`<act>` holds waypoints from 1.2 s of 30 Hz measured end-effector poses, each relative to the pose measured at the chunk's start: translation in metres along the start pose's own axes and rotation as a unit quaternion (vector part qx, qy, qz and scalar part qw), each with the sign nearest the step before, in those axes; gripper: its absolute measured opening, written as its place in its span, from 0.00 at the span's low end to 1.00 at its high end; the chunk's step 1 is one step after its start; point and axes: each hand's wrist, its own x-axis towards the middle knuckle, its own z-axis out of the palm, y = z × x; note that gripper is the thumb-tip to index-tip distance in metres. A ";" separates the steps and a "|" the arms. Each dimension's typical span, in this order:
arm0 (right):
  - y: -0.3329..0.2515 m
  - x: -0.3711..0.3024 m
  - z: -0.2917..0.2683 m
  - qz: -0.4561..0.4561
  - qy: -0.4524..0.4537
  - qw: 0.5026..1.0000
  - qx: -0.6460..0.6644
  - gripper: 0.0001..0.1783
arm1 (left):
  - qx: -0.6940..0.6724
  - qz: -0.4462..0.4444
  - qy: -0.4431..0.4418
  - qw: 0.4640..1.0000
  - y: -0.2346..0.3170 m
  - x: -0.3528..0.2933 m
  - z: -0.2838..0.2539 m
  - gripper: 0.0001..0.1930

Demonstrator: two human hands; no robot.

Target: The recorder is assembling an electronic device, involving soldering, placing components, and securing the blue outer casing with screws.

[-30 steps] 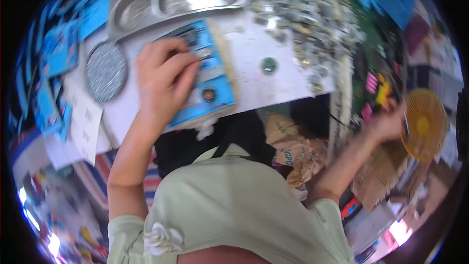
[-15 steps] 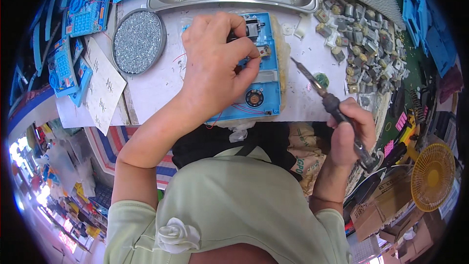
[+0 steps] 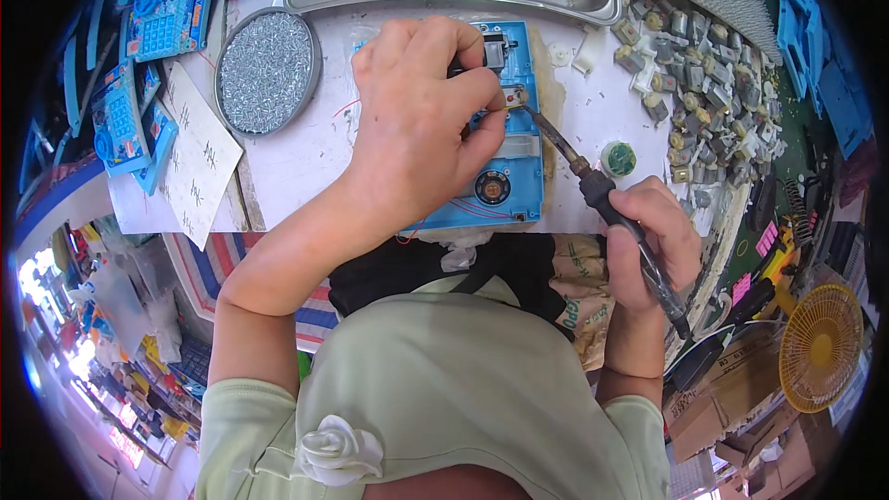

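A blue plastic casing (image 3: pixel 526 167) lies open on the work table, with a small round speaker (image 3: pixel 493 187) and thin red wires inside. My left hand (image 3: pixel 421 102) reaches over it, thumb and fingers pinched together beside a small metal-faced part (image 3: pixel 514 97). Whatever is between those fingertips is too small to make out. In my right hand (image 3: pixel 656 241) is a soldering iron (image 3: pixel 597 190), held like a pen. Its tip points up and left and meets the edge of the small metal part, close to my left fingertips.
Beyond the casing stands a steel compartment tray (image 3: pixel 454 5) of small metal pieces. A round dish (image 3: pixel 269 74) of screws sits left, near a paper sheet (image 3: pixel 199 157) and blue toy units (image 3: pixel 167 23). Right are a green-filled pot (image 3: pixel 619 158) and piled small motors (image 3: pixel 694 83).
My right hand has brought the soldering iron up and left, so its tip has come from beside the casing onto the small metal part. My left hand stays pinched there.
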 end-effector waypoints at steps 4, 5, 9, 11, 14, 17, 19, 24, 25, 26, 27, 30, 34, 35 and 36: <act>0.000 0.002 0.001 -0.014 0.000 1.000 -0.011 0.13 | 0.002 0.003 0.002 1.000 -0.001 0.000 0.000 0.08; 0.000 0.003 0.001 -0.019 -0.002 1.000 -0.014 0.13 | 0.003 0.004 0.003 1.000 0.000 0.000 0.000 0.08; -0.001 0.009 0.004 -0.062 -0.013 0.997 -0.040 0.13 | 0.004 -0.001 0.003 1.000 0.001 0.000 0.000 0.08; -0.001 0.010 0.005 -0.083 -0.019 0.995 -0.053 0.13 | 0.008 -0.003 -0.001 1.000 0.001 0.001 0.000 0.08; -0.002 0.007 0.003 -0.091 -0.019 0.993 -0.066 0.13 | 0.016 -0.007 -0.004 1.000 0.003 0.001 -0.001 0.08; -0.004 0.005 -0.001 -0.082 -0.014 0.995 -0.059 0.12 | 0.014 -0.008 -0.006 1.000 0.003 0.001 -0.001 0.07; -0.005 0.003 -0.002 -0.080 -0.010 0.995 -0.063 0.13 | 0.015 -0.007 -0.005 1.000 0.003 0.001 -0.001 0.07; -0.006 0.001 -0.005 -0.070 -0.002 0.996 -0.061 0.13 | 0.018 -0.001 -0.005 1.000 0.002 0.001 -0.002 0.07; -0.006 0.001 -0.007 -0.067 -0.001 0.996 -0.063 0.13 | 0.021 -0.001 -0.006 1.000 0.003 0.002 -0.002 0.07; -0.007 0.002 -0.008 -0.065 -0.001 0.996 -0.066 0.13 | 0.024 0.000 -0.007 1.000 0.003 0.002 -0.003 0.07; -0.007 0.002 -0.008 -0.063 -0.002 0.996 -0.066 0.13 | 0.024 0.002 -0.006 1.000 0.003 0.002 -0.003 0.07; -0.009 0.003 -0.011 -0.062 -0.007 0.996 -0.065 0.13 | 0.027 0.005 -0.007 1.000 0.003 0.003 -0.002 0.07; -0.008 0.005 -0.012 -0.072 -0.014 0.995 -0.064 0.14 | 0.032 0.007 -0.012 0.999 0.004 0.003 -0.004 0.07; -0.007 0.006 -0.012 -0.076 -0.015 0.995 -0.064 0.14 | 0.032 0.008 -0.013 0.999 0.004 0.003 -0.004 0.07; -0.007 0.007 -0.012 -0.078 -0.015 0.995 -0.062 0.14 | 0.035 0.006 -0.016 0.999 0.004 0.004 -0.005 0.07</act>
